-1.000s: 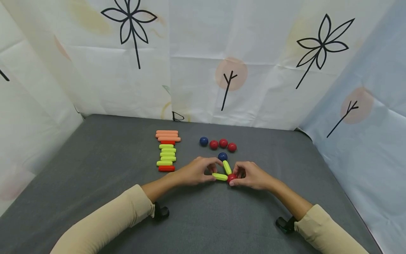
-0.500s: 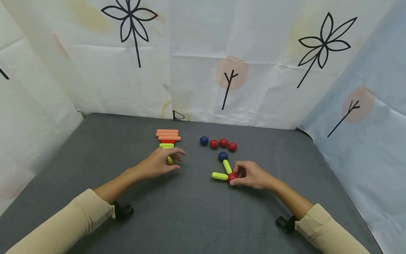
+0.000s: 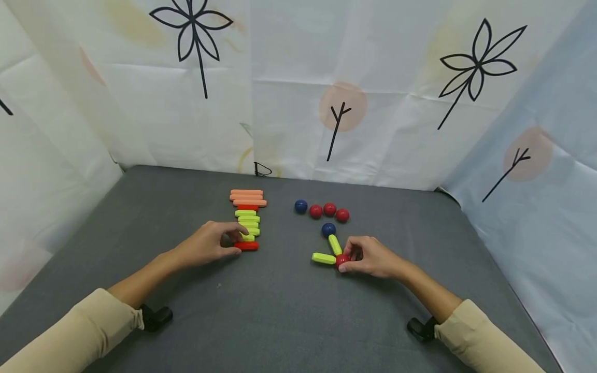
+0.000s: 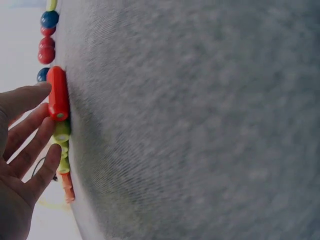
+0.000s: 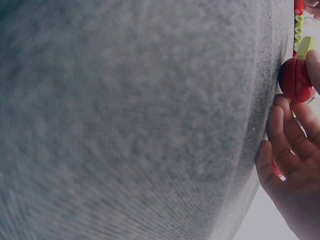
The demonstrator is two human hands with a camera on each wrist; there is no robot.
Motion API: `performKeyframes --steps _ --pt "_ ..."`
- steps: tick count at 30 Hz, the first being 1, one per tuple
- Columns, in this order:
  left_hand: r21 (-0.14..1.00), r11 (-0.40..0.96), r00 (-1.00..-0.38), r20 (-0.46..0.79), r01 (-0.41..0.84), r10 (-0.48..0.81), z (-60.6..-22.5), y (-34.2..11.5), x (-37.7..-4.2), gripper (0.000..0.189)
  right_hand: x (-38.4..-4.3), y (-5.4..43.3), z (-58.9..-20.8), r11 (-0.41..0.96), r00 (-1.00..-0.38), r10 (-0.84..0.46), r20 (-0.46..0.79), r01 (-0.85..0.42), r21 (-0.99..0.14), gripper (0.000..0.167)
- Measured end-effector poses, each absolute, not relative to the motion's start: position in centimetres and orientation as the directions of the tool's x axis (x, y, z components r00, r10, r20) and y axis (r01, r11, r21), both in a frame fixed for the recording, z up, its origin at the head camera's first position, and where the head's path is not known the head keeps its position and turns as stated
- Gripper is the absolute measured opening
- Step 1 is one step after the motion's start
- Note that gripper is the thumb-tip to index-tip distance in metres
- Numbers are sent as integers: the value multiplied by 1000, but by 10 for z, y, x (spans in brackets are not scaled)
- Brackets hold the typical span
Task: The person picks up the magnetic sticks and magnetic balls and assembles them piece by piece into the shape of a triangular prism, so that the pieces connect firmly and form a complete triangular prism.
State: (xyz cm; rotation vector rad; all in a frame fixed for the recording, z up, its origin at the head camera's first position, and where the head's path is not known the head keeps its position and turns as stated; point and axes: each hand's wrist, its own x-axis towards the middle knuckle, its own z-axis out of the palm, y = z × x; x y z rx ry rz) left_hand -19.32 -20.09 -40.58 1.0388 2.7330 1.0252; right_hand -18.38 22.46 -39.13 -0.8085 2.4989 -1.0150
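Observation:
My right hand [image 3: 370, 257] pinches a red ball [image 3: 342, 260] between thumb and fingers. From that ball a yellow-green rod [image 3: 324, 258] points left, and a second yellow-green rod [image 3: 335, 244] leads up to a dark blue ball [image 3: 328, 229]. The left hand [image 3: 212, 243] is at the near end of a column of rods. Its thumb lies against the left end of a red rod [image 3: 246, 246], while its fingertips overlap the yellow-green rods [image 3: 249, 219] behind. In the left wrist view, the red rod [image 4: 58, 94] has a pale dot on its end and the fingers are spread loosely.
At the column's far end lie orange rods [image 3: 247, 197] and another red rod [image 3: 247, 207]. A blue ball [image 3: 300, 206] and several red balls [image 3: 329, 209] form a row behind the joined pieces. A printed white curtain [image 3: 289, 103] stands along the grey table's back edge.
My left hand has left the yellow-green rod beside the red ball, swung left over the rod column, and come to the near red rod. The right hand keeps its grip in place.

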Motion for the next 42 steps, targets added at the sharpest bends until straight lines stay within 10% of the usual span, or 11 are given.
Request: performKeyframes --steps 12,26,42 --pt "456 649 -776 174 609 606 -407 -178 -184 34 -184 226 -394 590 -787 -612 -83 -384 -710 27" --pt "848 420 -856 74 325 512 -407 -97 -201 41 -183 227 -393 592 -788 -609 -89 -377 -712 27" --pt "902 379 -891 15 209 455 -417 -49 -224 42 -184 225 -393 603 -791 -605 -92 -379 -702 27"
